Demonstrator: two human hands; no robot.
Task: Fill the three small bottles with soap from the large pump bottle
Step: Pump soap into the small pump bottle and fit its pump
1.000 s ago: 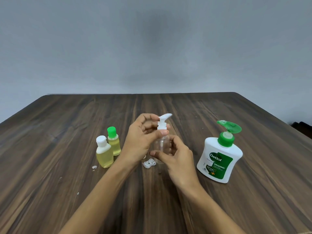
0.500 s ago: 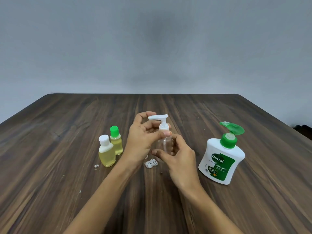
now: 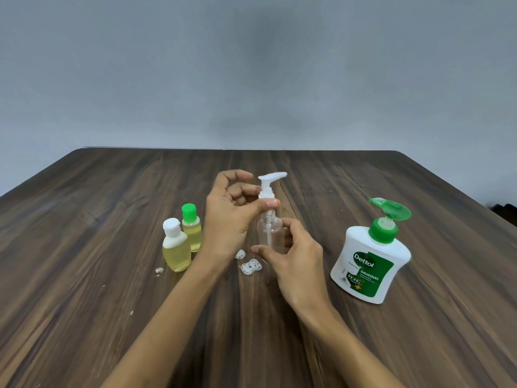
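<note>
We hold the clear pump bottle at table centre: right hand grips body, left hand pinches white pump collar (nozzle pointing right).

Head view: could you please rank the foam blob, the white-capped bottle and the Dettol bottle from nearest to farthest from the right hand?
1. Foam blob, just left of the right hand.
2. Dettol bottle, off to the right.
3. White-capped bottle, far left.
</note>
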